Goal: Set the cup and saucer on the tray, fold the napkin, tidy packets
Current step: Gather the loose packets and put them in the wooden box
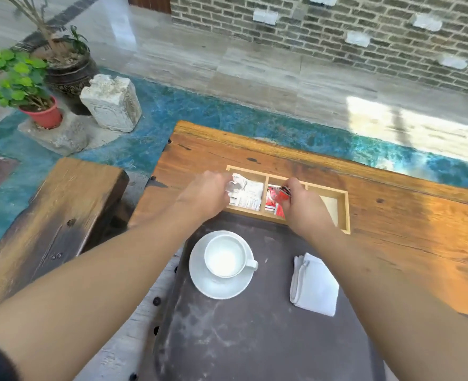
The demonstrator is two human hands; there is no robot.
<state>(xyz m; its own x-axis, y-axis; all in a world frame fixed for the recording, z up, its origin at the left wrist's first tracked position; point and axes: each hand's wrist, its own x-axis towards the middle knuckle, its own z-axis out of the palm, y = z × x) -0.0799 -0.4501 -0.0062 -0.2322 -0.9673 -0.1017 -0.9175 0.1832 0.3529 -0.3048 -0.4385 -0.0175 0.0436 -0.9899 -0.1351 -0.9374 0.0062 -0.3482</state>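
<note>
A white cup stands on a white saucer on the dark tray. A folded white napkin lies on the tray to the cup's right. Beyond the tray sits a wooden box with three compartments. My left hand pinches white packets over the left compartment. In the middle compartment lie red packets, some of which my right hand grips. The right compartment shows only its bare floor.
The tray and box rest on a wooden table. A wooden bench stands to the left. On the floor beyond are a stone block, a red potted plant and a large dark pot.
</note>
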